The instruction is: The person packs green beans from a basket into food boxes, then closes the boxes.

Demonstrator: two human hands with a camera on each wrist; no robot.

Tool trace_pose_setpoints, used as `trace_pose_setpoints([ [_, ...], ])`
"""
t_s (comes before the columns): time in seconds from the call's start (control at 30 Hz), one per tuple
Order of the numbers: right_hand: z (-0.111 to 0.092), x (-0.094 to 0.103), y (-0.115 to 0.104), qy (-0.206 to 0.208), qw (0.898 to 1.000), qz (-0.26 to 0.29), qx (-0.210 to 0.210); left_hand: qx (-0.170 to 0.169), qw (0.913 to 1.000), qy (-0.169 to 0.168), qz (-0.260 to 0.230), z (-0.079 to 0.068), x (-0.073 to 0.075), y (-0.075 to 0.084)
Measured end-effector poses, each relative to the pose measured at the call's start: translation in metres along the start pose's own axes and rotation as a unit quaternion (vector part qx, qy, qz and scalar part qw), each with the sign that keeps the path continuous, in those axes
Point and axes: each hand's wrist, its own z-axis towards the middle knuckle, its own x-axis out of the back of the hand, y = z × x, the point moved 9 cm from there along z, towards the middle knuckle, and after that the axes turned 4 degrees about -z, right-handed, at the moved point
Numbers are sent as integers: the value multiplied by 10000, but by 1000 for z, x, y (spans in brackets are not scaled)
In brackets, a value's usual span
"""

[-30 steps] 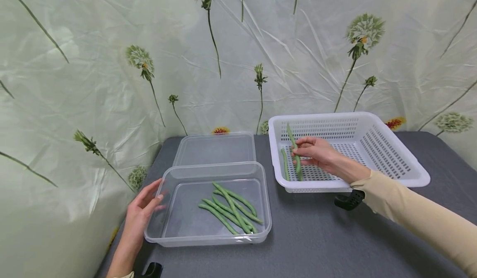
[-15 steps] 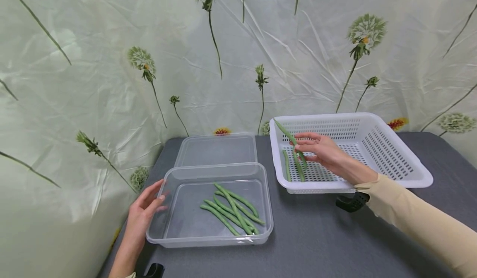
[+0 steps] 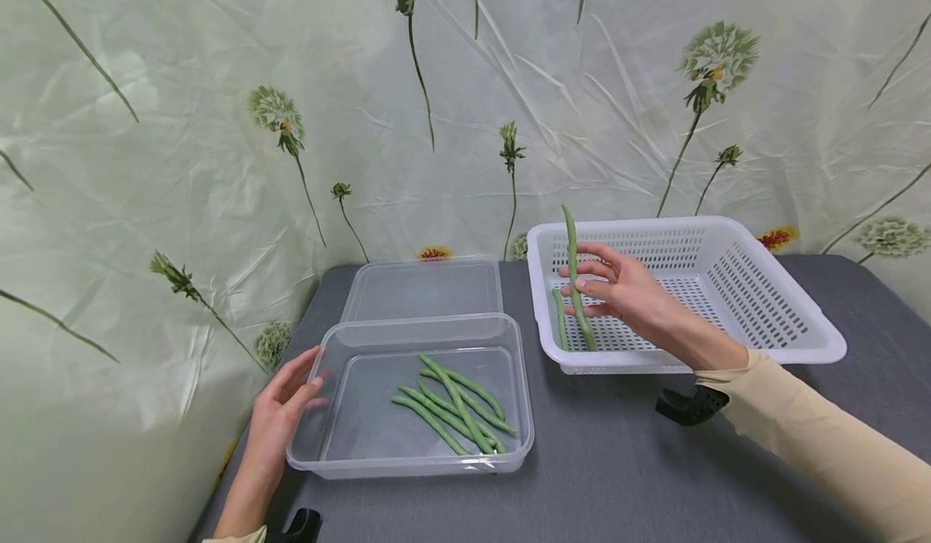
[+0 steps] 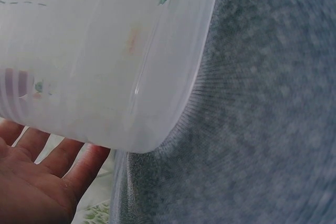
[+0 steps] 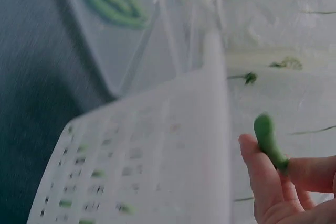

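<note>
In the head view my right hand pinches a green bean that stands nearly upright over the left part of the white slotted basket. The right wrist view shows that bean between thumb and finger. Behind and below the hand, more green beans lie on the basket's floor. My left hand rests its extended fingers against the left side of a clear plastic container. Several green beans are piled in its right half. In the left wrist view the fingers touch the container's edge from outside.
A clear flat lid lies behind the container on the grey cloth-covered table. The basket stands to the container's right, a strip of grey cloth between them. A flower-patterned sheet hangs behind the table and along its left.
My right hand has lifted one bean from the basket's floor. The bean tipped to the left and now stands almost upright, higher up. My left hand and the container stay put.
</note>
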Motion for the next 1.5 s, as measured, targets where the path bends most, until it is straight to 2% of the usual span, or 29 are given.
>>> trace_pose_setpoints([
  [0.17,-7,-9,-4,25,9999,-146,-40,-126,9999,-10,-92,1,0,1],
  [0.33,-14,-24,-8,-72,9990,-351,267,-153,9998,-1,-135,2,0,0],
  [0.63,-28,-66,-19,-738,9934,194,860,-200,9997,-67,-87,0,-1,1],
  [0.73,-32,-80,-20,-1000,9896,189,1020,-189,9998,-62,-79,1,-1,1],
  [0.97,-35,-111,-11,-1451,9834,-191,1074,-181,9998,-38,-103,2,-1,1],
  [1.23,-29,-143,1,-1429,9804,-758,1125,-206,9997,-69,-74,0,-1,3],
  [1.5,-17,-162,14,-1326,9676,-1702,1310,-178,9998,-74,-58,1,0,2],
])
